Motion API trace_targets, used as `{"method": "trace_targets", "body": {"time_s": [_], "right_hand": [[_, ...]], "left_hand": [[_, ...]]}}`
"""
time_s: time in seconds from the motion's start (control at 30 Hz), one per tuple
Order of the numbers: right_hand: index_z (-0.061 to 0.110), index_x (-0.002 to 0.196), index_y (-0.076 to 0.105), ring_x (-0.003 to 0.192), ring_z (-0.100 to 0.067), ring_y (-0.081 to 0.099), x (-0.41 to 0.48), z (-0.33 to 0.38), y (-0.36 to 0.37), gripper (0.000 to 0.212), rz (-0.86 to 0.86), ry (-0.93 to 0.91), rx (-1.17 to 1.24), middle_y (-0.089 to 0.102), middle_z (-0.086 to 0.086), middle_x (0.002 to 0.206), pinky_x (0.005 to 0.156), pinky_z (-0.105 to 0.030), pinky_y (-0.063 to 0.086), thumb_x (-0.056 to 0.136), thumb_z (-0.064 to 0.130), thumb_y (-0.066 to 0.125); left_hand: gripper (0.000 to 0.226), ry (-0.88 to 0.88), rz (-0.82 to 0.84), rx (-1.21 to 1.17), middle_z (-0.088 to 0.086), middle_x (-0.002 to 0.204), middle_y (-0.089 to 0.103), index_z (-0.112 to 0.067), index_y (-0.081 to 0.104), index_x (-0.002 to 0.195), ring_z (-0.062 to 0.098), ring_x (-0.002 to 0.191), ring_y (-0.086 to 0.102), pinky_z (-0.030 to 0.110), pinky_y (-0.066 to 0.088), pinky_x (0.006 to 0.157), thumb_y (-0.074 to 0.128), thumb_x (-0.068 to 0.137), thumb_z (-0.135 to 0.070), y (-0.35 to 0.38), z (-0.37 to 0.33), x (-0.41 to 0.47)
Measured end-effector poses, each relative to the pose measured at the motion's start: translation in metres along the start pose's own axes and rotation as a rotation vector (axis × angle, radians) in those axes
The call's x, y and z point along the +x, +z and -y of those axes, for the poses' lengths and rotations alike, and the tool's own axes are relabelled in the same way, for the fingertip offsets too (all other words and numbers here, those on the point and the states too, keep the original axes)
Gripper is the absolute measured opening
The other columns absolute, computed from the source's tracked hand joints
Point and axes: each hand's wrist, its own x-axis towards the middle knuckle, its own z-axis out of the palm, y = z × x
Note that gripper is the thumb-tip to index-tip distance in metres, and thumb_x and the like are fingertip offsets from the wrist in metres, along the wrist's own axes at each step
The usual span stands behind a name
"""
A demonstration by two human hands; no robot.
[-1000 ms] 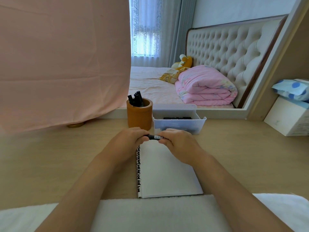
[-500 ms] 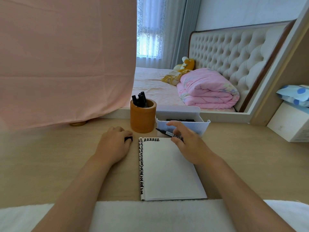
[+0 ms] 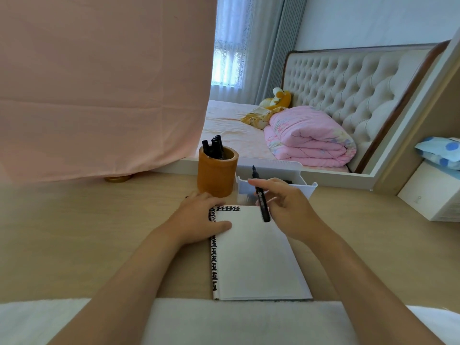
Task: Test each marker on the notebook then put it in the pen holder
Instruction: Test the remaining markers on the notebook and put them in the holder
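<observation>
Marker [image 3: 260, 195] gripped upright in right hand [image 3: 286, 207]; left hand [image 3: 199, 217] flat on notebook's [image 3: 254, 255] left edge.

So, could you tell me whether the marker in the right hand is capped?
Uncapped: the marker in the right hand shows a bare narrow tip pointing up.

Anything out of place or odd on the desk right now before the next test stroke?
Nothing stands out. The notebook lies flat under the left hand, the right hand holds an uncapped marker tip-up, and the pen holder stands upright.
</observation>
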Motion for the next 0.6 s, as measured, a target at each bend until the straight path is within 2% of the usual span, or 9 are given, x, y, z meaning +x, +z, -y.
{"method": "trace_targets", "body": {"time_s": [0.1,0.13,0.2,0.3,0.37,0.43,0.53,0.6], "right_hand": [[0.027,0.103,0.066,0.069,-0.009,0.053,0.001,0.006,0.004,0.031,-0.021,0.023,0.052,0.06,-0.004,0.086,0.072,-0.032,0.055,0.085,0.003,0.075],[0.024,0.098,0.065,0.066,-0.01,0.051,0.002,0.009,0.005,0.022,-0.034,0.02,0.088,0.059,-0.004,0.079,0.068,-0.032,0.053,0.085,0.009,0.076],[0.019,0.092,0.062,0.058,-0.011,0.048,0.006,0.011,0.006,0.009,-0.064,0.015,0.156,0.055,0.002,0.068,0.056,-0.029,0.046,0.094,0.01,0.065],[0.014,0.105,0.061,0.05,-0.027,0.053,0.015,0.008,0.008,0.021,-0.054,0.105,0.313,0.06,-0.013,0.066,0.047,-0.03,0.045,0.103,0.004,0.043],[0.014,0.114,0.061,0.06,-0.035,0.065,0.02,0.005,0.012,0.026,-0.008,0.153,0.327,0.067,-0.018,0.079,0.051,-0.035,0.052,0.102,0.001,0.041],[0.01,0.106,0.063,0.069,-0.033,0.071,0.024,0.001,0.02,0.02,0.008,0.181,0.255,0.07,-0.017,0.084,0.051,-0.036,0.054,0.097,-0.001,0.049],[0.01,0.088,0.062,0.055,-0.024,0.068,0.028,-0.008,0.032,0.007,-0.023,0.233,0.133,0.069,-0.01,0.069,0.047,-0.029,0.048,0.09,0.004,0.063],[0.01,0.078,0.06,0.048,-0.021,0.061,0.029,-0.017,0.036,0.012,-0.05,0.259,0.108,0.068,-0.009,0.064,0.049,-0.028,0.047,0.089,0.01,0.065]], "left_hand": [[0.067,-0.006,0.045,-0.033,-0.01,0.139,0.048,-0.037,0.047,0.14,0.01,0.13,0.03,0.033,0.032,0.105,0.066,0.08,-0.062,-0.007,0.003,0.0],[0.067,-0.008,0.056,-0.034,-0.01,0.139,0.048,-0.037,0.047,0.139,0.01,0.129,0.03,0.033,0.033,0.106,0.067,0.08,-0.061,-0.009,0.005,0.0],[0.068,-0.014,0.07,-0.029,-0.011,0.139,0.049,-0.037,0.048,0.139,0.01,0.129,0.031,0.035,0.034,0.107,0.068,0.079,-0.062,-0.012,0.007,0.0],[0.07,-0.016,0.073,0.052,-0.011,0.14,0.048,-0.039,0.045,0.14,0.013,0.13,0.033,0.038,0.029,0.11,0.063,0.079,-0.066,-0.012,0.005,0.002],[0.068,-0.01,0.05,0.125,-0.009,0.141,0.047,-0.038,0.043,0.142,0.016,0.132,0.033,0.039,0.024,0.112,0.058,0.082,-0.065,-0.008,0.002,0.002],[0.063,-0.015,-0.003,0.093,-0.008,0.138,0.048,-0.035,0.045,0.141,0.016,0.13,0.035,0.037,0.028,0.109,0.057,0.083,-0.059,-0.002,-0.001,0.003],[0.054,-0.035,-0.093,-0.031,-0.009,0.129,0.053,-0.031,0.052,0.135,0.012,0.125,0.037,0.033,0.037,0.103,0.057,0.085,-0.051,0.01,-0.007,0.004],[0.053,-0.039,-0.114,-0.033,-0.009,0.127,0.054,-0.03,0.054,0.133,0.011,0.123,0.037,0.033,0.037,0.103,0.057,0.085,-0.051,0.014,-0.008,0.006]]}}
